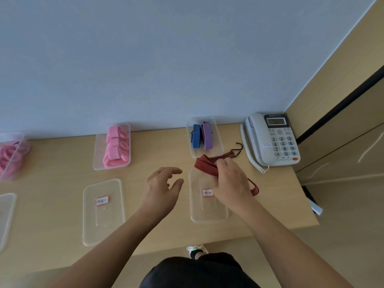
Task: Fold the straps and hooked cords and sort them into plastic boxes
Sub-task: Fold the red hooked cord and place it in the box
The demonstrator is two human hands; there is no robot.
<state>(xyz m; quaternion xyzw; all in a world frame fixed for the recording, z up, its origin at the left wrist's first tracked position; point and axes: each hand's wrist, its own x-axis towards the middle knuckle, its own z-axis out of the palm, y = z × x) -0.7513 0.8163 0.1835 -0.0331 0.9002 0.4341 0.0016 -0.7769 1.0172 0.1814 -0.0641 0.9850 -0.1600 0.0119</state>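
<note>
Partway, as judged: pink straps [115, 146] boxed centre-left, two blue cords [196, 136] in the centre-right box [218, 145]; right hand [230, 181] grips the red hooked cord [205, 165] just below it, unfolded; left hand [160, 188] open, holding nothing.

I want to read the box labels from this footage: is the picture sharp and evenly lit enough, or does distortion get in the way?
Head view: even light, no hard shadows; wide-angle bending tilts the desk; the lid label beside the right hand is too soft to read, though the telephone digits are legible.
</note>
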